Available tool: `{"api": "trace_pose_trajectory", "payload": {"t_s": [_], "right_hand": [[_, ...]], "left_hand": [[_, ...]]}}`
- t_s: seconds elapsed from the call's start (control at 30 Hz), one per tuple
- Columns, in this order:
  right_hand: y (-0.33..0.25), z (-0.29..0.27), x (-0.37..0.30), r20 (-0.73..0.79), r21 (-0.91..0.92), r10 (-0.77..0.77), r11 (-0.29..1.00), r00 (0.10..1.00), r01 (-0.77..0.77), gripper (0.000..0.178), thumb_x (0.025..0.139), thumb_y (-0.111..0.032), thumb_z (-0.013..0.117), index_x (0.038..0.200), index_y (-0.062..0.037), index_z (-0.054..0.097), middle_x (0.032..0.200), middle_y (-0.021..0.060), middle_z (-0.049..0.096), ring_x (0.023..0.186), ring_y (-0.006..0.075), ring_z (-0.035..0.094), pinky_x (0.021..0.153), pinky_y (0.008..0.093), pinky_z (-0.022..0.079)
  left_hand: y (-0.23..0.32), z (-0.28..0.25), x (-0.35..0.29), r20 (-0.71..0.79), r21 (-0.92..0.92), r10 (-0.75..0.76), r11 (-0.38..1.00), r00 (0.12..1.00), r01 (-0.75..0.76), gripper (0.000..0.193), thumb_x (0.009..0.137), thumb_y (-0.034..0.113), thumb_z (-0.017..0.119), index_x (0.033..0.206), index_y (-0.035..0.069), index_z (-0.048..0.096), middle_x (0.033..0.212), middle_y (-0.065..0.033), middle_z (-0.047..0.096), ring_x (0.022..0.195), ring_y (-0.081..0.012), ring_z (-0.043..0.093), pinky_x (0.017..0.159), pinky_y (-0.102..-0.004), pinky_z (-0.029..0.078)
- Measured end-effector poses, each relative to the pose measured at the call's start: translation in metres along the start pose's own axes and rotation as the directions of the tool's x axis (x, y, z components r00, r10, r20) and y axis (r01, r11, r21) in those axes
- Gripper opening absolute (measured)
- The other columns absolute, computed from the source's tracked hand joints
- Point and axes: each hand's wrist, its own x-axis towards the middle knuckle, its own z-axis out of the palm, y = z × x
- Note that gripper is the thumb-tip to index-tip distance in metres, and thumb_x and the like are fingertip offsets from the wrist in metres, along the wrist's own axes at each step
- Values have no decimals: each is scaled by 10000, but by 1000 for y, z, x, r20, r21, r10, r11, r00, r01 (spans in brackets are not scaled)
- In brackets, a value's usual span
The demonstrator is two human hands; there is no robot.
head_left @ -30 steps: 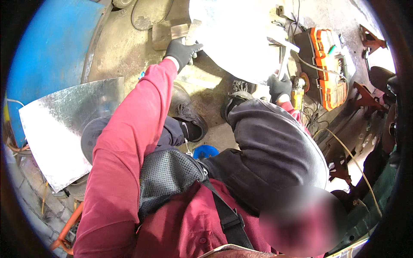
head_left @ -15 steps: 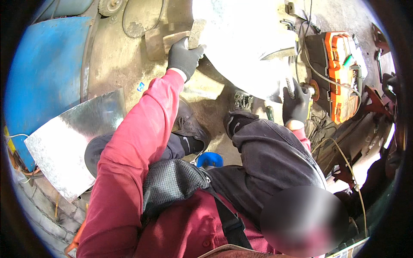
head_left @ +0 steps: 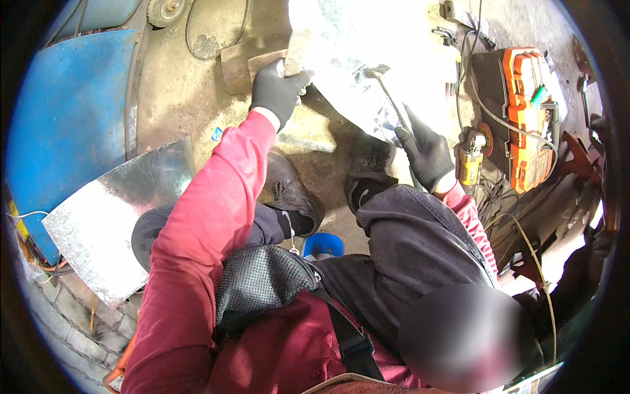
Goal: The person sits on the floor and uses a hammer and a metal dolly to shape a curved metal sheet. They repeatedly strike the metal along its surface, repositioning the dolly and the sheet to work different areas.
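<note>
Far left of the large, glaring silver metal sheet point(head_left: 341, 49) stands a broad blue panel point(head_left: 79, 125); nearer the wearer, also left of the sheet, lies a curved-edged piece of shiny grey sheet metal point(head_left: 111, 220). Just beside the sheet's left edge, a brown, rough-faced block point(head_left: 236, 71) rests on the floor. The black-gloved left hand point(head_left: 281, 90) is curled at that edge, probably to steady it; whether it clamps sheet or block, I cannot tell. Over the sheet's near right part, the black-gloved right hand point(head_left: 426, 150) is closed around a slim-handled hammer point(head_left: 390, 95), low on the handle, seemingly for reach. The hands are well apart. Right of the sheet, a yellow angle grinder point(head_left: 470, 163) lies near the right hand, presumably for easy access, with an orange-and-black toolbox point(head_left: 518, 118) beyond.
</note>
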Motion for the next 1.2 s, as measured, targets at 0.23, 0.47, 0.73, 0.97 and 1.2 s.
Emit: {"api": "trace_pose_trajectory", "payload": {"t_s": [0.23,0.47,0.73,0.97,1.2], "right_hand": [[16,6,-8,13,148,74,986,997,-75,544,1028,-231,707,1519,-55,554,1047,147,787,843,90,649,799,296,553],[13,8,-14,42,374,273,888,961,-268,555,1022,-238,727,1518,-51,564,812,-8,673,665,40,533,589,237,435],[18,13,-14,41,521,326,800,944,-299,558,1027,-244,720,1517,-35,554,680,-36,578,490,44,466,438,226,349],[19,15,-15,-5,490,277,838,961,-239,552,1028,-231,718,1516,-30,553,660,-36,561,489,46,475,430,226,354],[31,18,-21,-1,507,300,822,954,-258,564,1015,-254,741,1504,-30,567,685,-29,587,494,48,485,435,224,357]], "left_hand": [[41,-13,11,102,-371,311,893,945,-254,353,1036,268,649,1279,14,616,1097,-80,706,990,-161,680,903,-285,529],[63,-12,28,220,51,453,879,864,-474,353,1013,159,700,1303,-28,628,1254,-119,717,1168,-178,675,1020,-327,516],[47,-22,35,157,393,383,821,910,-414,315,993,262,732,1088,-36,700,944,-116,757,854,-216,700,819,-364,551],[42,-32,45,177,514,394,744,902,-426,356,987,313,737,1017,-40,708,880,-139,748,770,-244,677,766,-390,536],[45,-17,33,174,438,353,808,919,-393,315,984,265,729,1116,-20,722,992,-183,771,869,-309,723,811,-408,548]]}}
